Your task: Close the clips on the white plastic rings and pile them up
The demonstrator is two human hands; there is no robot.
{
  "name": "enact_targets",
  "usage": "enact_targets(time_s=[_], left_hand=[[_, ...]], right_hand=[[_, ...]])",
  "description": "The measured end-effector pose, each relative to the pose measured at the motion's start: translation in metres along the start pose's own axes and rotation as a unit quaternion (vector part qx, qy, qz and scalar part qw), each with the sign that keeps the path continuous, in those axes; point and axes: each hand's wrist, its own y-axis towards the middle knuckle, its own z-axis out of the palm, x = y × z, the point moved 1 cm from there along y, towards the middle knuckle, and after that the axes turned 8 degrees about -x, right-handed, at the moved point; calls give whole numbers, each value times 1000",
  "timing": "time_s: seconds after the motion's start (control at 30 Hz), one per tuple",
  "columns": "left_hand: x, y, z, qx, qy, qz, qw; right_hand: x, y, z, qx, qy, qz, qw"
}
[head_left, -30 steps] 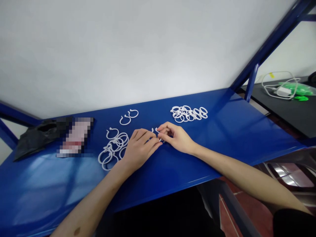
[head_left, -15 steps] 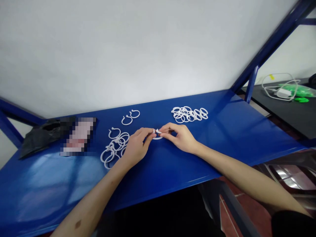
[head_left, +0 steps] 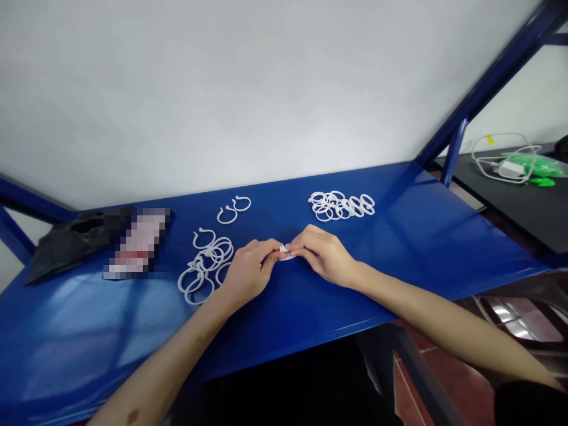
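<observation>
White ring (head_left: 287, 258) is pinched by the left hand (head_left: 249, 267) and right hand (head_left: 329, 255), each grip closed on it. More rings (head_left: 331, 202) lie on the bench (head_left: 306, 313) either side.

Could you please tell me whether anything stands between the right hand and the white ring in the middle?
Nothing visible does: the right hand pinches the white ring, opposite the left hand. The left pile of rings lies on the left hand's other side.

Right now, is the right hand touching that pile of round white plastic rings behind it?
No, the right hand pinches another white ring, and smooth blue tabletop shows between that hand and the pile.
</observation>
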Motion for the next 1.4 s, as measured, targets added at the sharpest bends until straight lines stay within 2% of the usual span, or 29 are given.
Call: enact_targets(time_s=[0.23, 0.37, 0.5, 0.57, 0.63, 0.73, 0.8, 0.9, 1.1, 1.27, 1.4], left_hand=[[2, -3, 6, -2, 25, 88, 996], [6, 1, 2, 9, 108, 96, 990], [26, 10, -8, -17, 177, 41, 983], [46, 13, -15, -48, 241, -17, 969], [67, 13, -21, -56, 299, -78, 949], [91, 12, -27, -45, 323, -114, 938], [98, 11, -29, -45, 331, -118, 935], [96, 10, -32, -45, 343, -119, 931], [76, 13, -34, -51, 326, -120, 936], [62, 14, -31, -94, 309, -75, 943], [50, 14, -26, -103, 279, -41, 954]], right_hand=[[2, -3, 1, 69, -48, -24, 996], [1, 5, 4, 60, -103, -3, 993], [-12, 15, -9, 28, -232, 60, 971], [-24, 17, -22, 19, -300, 98, 949], [-37, 17, -37, 23, -360, 128, 924], [-51, 16, -52, 38, -408, 146, 900], [-55, 15, -55, 40, -417, 151, 895], [-55, 15, -54, 38, -421, 152, 893], [-51, 16, -52, 15, -413, 141, 900], [-52, 15, -53, 14, -419, 125, 899], [-49, 17, -51, 5, -420, 129, 898]])
